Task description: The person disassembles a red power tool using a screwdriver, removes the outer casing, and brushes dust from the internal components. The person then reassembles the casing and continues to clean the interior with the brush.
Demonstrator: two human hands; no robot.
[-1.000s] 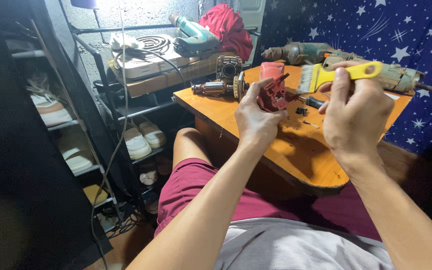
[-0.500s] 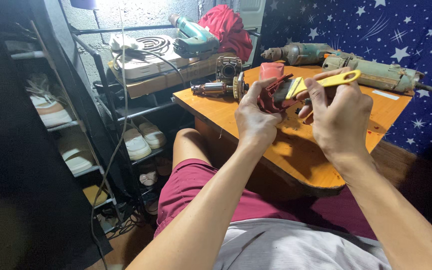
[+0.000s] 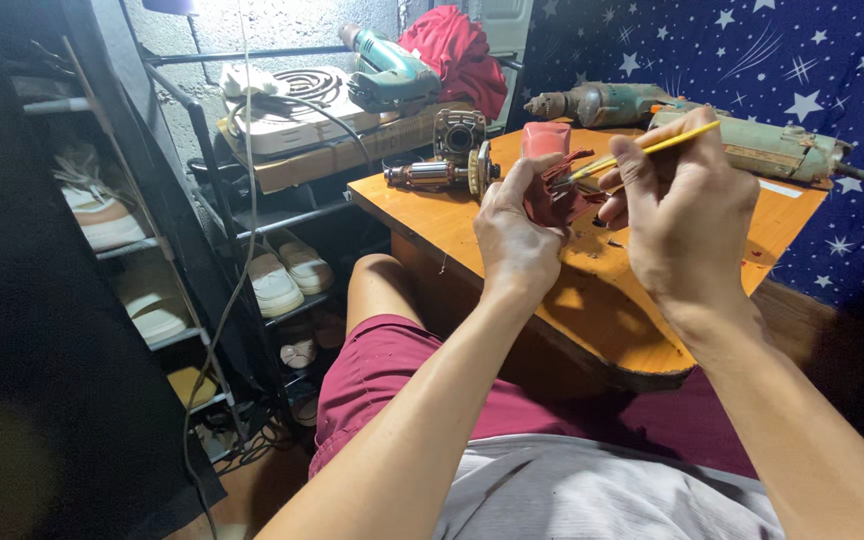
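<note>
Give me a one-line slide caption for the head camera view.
Left hand holds a red tool housing over an orange table while the right hand works a yellow-handled brush into it.

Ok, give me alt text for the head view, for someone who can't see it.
A person's left hand grips a red tool housing above an orange table, while the right hand holds a yellow-handled brush to it. A motor rotor and two power drills lie on the table behind.
</note>
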